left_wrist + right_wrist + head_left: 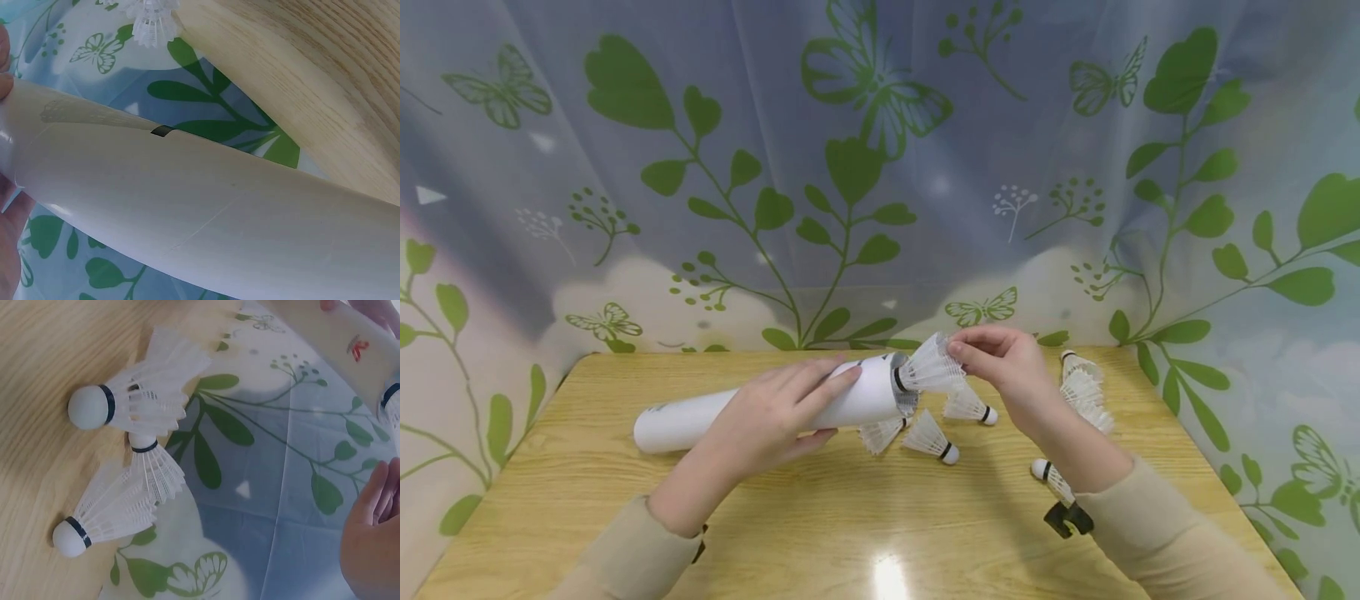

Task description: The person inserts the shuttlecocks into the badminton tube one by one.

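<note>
Head view: left hand [778, 408] wrapped round white tube [871, 390] over counter [820, 517]; right hand [1009, 367] pinches a shuttlecock [932, 365] by its skirt, banded base end at the tube's mouth. Loose shuttlecocks [927, 436] lie just beside the mouth, more well right of the tube. Left wrist: tube crosses the view, left hand partly seen on it. Right wrist: right hand beside tube's mouth, pinch not visible here.

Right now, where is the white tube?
In the head view, mostly left of centre: the left hand grips the white tube, its mouth at the shuttlecock pinched by the right hand.
</note>
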The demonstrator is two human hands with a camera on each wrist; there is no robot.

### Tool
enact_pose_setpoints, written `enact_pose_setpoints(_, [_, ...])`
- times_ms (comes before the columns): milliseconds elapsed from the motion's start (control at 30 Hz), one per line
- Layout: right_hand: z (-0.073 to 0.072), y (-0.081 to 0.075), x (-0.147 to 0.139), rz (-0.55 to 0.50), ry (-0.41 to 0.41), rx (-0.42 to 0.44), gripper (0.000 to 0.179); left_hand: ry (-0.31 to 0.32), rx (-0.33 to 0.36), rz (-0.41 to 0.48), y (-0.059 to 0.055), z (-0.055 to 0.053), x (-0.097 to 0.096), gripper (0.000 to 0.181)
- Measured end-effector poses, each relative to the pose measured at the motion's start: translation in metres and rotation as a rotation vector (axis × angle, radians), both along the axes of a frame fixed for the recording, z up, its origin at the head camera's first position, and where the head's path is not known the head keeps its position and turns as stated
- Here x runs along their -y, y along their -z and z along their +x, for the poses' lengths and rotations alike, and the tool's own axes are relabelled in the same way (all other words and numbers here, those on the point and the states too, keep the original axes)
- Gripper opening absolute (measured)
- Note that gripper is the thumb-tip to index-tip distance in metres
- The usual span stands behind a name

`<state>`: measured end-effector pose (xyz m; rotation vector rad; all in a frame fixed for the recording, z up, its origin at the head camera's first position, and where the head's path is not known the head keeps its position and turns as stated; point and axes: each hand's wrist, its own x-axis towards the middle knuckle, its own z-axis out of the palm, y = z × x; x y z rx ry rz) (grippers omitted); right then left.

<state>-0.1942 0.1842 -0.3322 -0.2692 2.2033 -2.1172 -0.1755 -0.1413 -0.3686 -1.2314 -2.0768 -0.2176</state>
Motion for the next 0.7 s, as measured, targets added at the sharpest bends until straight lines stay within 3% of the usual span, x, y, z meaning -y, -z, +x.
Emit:
enact_pose_setpoints(200, [0.004, 0.006, 0.012, 0.073, 0.001, -0.096, 0.005, 0.003, 0.003, 0.009, -0.002, 0.0, 0.0, 0.088])
enact_pose_setpoints(500, [0.012, 0.005, 0.022, 0.233, -0.033, -0.272, 0.01, 0.012, -0.003, 0.014, -0.002, 0.0, 0.0, 0.087])
enact_pose_setpoints(700, [0.011, 0.006, 0.026, 0.266, -0.037, -0.304, 0.009, 0.014, -0.011, 0.011, -0.001, 0.0, 0.0, 0.092])
